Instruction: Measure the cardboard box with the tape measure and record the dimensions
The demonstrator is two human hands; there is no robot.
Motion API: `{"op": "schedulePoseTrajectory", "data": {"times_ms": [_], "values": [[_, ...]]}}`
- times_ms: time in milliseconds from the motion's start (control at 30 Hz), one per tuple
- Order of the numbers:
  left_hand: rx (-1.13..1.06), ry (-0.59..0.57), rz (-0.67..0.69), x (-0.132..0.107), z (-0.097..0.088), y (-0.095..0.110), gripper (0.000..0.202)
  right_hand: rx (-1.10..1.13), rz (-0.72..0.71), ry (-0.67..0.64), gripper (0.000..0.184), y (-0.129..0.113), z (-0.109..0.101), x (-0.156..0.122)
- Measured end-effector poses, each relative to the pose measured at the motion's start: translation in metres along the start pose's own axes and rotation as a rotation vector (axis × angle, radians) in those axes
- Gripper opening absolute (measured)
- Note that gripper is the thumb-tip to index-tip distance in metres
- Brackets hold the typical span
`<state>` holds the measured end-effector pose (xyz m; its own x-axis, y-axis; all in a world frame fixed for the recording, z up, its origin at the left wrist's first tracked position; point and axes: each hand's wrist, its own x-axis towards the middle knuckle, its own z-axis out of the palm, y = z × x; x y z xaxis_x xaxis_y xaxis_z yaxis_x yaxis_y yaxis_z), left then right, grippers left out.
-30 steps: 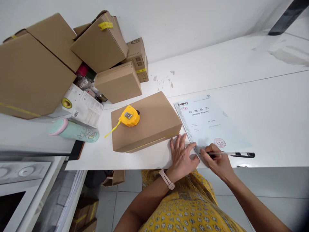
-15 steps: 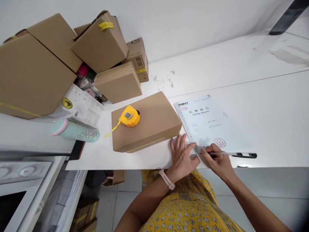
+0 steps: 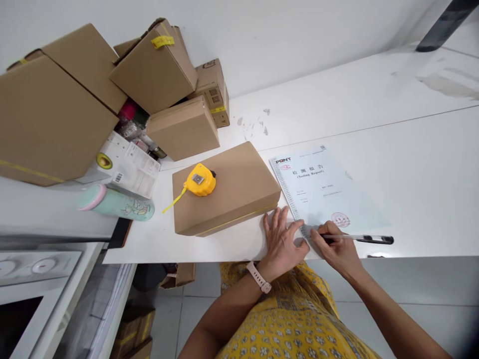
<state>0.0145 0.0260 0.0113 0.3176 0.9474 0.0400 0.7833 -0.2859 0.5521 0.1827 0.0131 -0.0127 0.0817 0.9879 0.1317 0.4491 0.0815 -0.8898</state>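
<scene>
A printed testing report (image 3: 322,192) with a red stamp lies on the white table (image 3: 411,169) near its front edge. My right hand (image 3: 337,247) is closed on a silver and black pen (image 3: 359,239), whose tip rests at the paper's lower left corner. My left hand (image 3: 282,242) lies flat with fingers spread, pressing the paper's left edge and the table beside it. Just left of that hand sits a flat cardboard box (image 3: 224,187) with a yellow tape measure (image 3: 201,180) on top, its tape end sticking out to the left.
Several cardboard boxes (image 3: 56,109) are piled at the back left, over a white printed carton (image 3: 125,164) and small bottles. A pale green bottle with a pink cap (image 3: 116,204) lies on its side. A dark phone (image 3: 119,232) hangs over the table's edge.
The pen's far end has swung slightly, out to the right and back. Both hands stay at the paper's lower left corner.
</scene>
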Motion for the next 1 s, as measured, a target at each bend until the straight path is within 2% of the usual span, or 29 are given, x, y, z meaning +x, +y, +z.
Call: {"op": "schedulePoseTrajectory", "data": {"times_ms": [633,1000], "values": [[0.019,-0.001,0.006,0.0004,-0.0008,0.0,0.052,0.043,0.098,-0.008,0.041,-0.0014,0.0002,-0.0004],[0.019,-0.009,0.0,0.0005,-0.0022,0.0012,0.051,0.019,0.057,0.021,0.04,-0.0037,0.0001,-0.0006]]}}
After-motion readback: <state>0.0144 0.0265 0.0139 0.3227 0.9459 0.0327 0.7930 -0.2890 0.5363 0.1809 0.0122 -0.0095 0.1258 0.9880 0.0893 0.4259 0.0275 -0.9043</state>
